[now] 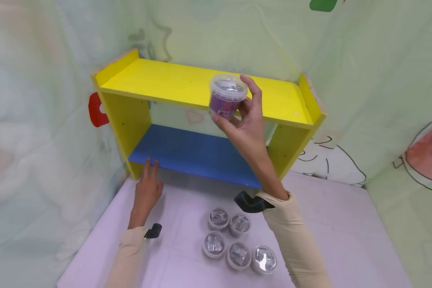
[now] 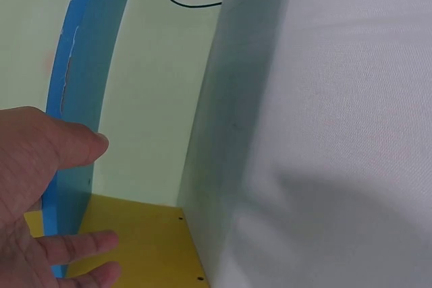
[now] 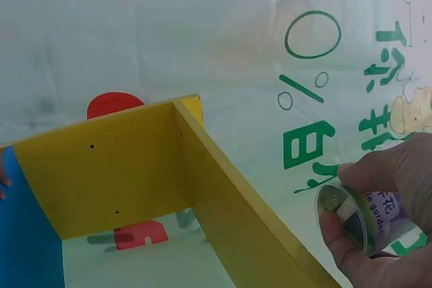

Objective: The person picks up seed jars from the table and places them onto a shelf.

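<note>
Between the thumb and fingers of my right hand (image 1: 250, 130) is a clear plastic tub (image 1: 223, 105) with a lid and a purple label, held up by its sides. In the head view it overlaps the front of the yellow top shelf (image 1: 165, 78); the right wrist view shows its clear base and more of the label. My left hand (image 1: 146, 196) is at the left front edge of the blue lower shelf (image 1: 198, 150), fingers extended, fingertips right at that edge. The left wrist view shows its thumb and fingers spread beside the blue board (image 2: 81, 99).
Several similar lidded tubs (image 1: 239, 256) stand grouped on the white-covered table (image 1: 176, 240), in front of the shelf unit. Yellow side panels (image 1: 120, 124) rise at both ends of the unit. Printed cloth (image 1: 363, 100) hangs behind and at the sides.
</note>
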